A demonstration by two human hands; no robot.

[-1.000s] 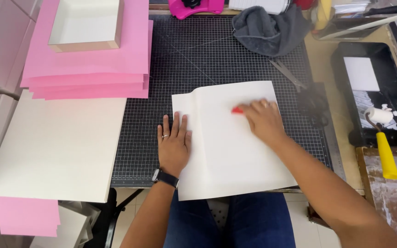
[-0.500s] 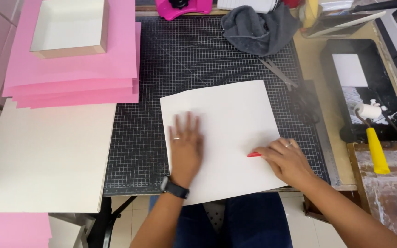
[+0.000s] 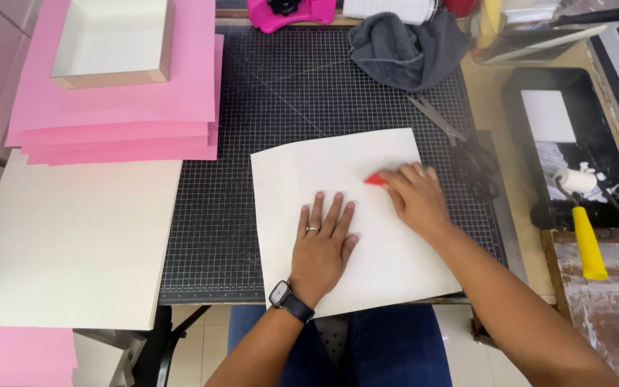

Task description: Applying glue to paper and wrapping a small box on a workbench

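Cream sheet (image 3: 367,236) on gridded cutting mat (image 3: 266,107): we are pressing it flat with our left hand (image 3: 322,240), fingers spread; our right hand (image 3: 415,195) is gripping a small red tool (image 3: 374,179) against it.

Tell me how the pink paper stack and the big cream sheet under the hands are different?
The pink paper stack is several sheets piled up with a shallow open box on top; the big cream sheet lies flat and alone on the black gridded cutting mat. Nobody touches the stack; the left hand and right hand press the sheet. Both are flat and rectangular.
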